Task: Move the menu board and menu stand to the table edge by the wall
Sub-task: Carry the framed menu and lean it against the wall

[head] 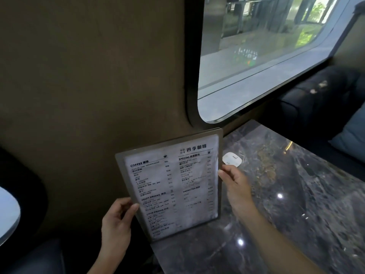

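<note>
The menu board (pixel 171 184) is a grey-framed sheet printed with drink lists. It stands upright and tilted at the left edge of the dark marble table (pixel 286 204), close to the brown wall (pixel 88 95). My left hand (pixel 116 222) grips its left edge with the thumb on the front. My right hand (pixel 235 184) pinches its right edge. A small white rounded object (pixel 232 159), possibly the menu stand, lies flat on the table just behind the board's right side.
A large rounded window (pixel 266 56) sits above the table's far end. A dark sofa (pixel 320 99) with a blue cushion (pixel 353 139) lines the far right side. Dark seating (pixel 39 258) lies below left.
</note>
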Action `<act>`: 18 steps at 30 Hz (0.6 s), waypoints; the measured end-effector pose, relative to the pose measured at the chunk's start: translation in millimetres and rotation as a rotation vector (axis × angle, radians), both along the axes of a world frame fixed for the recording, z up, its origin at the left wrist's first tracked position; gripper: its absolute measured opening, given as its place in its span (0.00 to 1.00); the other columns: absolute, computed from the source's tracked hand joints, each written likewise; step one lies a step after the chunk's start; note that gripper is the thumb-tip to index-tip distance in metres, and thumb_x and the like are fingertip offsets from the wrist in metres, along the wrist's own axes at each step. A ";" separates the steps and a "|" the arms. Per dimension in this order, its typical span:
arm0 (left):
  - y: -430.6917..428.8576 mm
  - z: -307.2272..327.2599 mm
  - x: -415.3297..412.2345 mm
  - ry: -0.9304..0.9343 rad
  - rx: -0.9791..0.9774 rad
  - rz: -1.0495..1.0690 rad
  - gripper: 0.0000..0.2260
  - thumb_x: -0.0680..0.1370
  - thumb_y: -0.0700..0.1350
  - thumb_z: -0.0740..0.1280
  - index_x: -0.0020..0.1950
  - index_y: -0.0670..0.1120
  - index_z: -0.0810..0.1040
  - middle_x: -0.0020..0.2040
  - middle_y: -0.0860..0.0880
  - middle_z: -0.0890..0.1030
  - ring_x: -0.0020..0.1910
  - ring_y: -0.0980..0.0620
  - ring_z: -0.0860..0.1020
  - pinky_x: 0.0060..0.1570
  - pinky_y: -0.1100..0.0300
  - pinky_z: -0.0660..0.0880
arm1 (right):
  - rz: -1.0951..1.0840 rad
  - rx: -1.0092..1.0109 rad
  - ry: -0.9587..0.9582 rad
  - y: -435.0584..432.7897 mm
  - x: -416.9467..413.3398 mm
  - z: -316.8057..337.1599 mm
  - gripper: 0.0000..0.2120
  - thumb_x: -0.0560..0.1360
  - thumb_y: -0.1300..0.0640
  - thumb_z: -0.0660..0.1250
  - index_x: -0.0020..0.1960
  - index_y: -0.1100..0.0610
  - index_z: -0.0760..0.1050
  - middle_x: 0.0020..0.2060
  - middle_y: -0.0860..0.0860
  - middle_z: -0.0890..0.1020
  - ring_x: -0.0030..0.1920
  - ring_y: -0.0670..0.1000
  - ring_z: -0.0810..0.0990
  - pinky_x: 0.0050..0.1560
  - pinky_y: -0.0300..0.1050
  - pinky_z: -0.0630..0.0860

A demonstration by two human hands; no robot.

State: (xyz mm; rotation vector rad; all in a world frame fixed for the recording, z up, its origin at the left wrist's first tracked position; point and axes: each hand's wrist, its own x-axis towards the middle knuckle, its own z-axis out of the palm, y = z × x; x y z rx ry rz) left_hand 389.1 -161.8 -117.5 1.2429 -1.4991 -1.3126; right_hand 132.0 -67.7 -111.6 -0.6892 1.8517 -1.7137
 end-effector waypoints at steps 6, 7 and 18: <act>-1.2 -4.6 7.8 -0.009 -0.072 -0.022 0.08 0.73 0.36 0.66 0.41 0.49 0.78 0.42 0.50 0.82 0.41 0.60 0.80 0.40 0.72 0.76 | 0.064 0.002 0.009 -2.2 -1.0 -2.7 0.06 0.74 0.58 0.64 0.44 0.48 0.79 0.42 0.47 0.83 0.45 0.46 0.80 0.48 0.44 0.75; -1.3 -5.6 8.1 -0.004 -0.074 -0.025 0.08 0.73 0.36 0.66 0.42 0.50 0.78 0.40 0.51 0.82 0.41 0.60 0.80 0.40 0.72 0.76 | 0.073 -0.001 0.005 -1.8 -1.8 -1.7 0.06 0.74 0.58 0.64 0.44 0.48 0.79 0.42 0.47 0.83 0.45 0.46 0.80 0.48 0.43 0.75; -0.6 -35.3 24.6 -0.321 0.082 -0.281 0.12 0.70 0.44 0.71 0.47 0.58 0.74 0.47 0.54 0.80 0.47 0.64 0.77 0.46 0.66 0.72 | 0.161 0.490 0.503 28.6 2.0 -39.3 0.12 0.74 0.54 0.66 0.53 0.61 0.76 0.45 0.56 0.82 0.44 0.54 0.79 0.41 0.43 0.70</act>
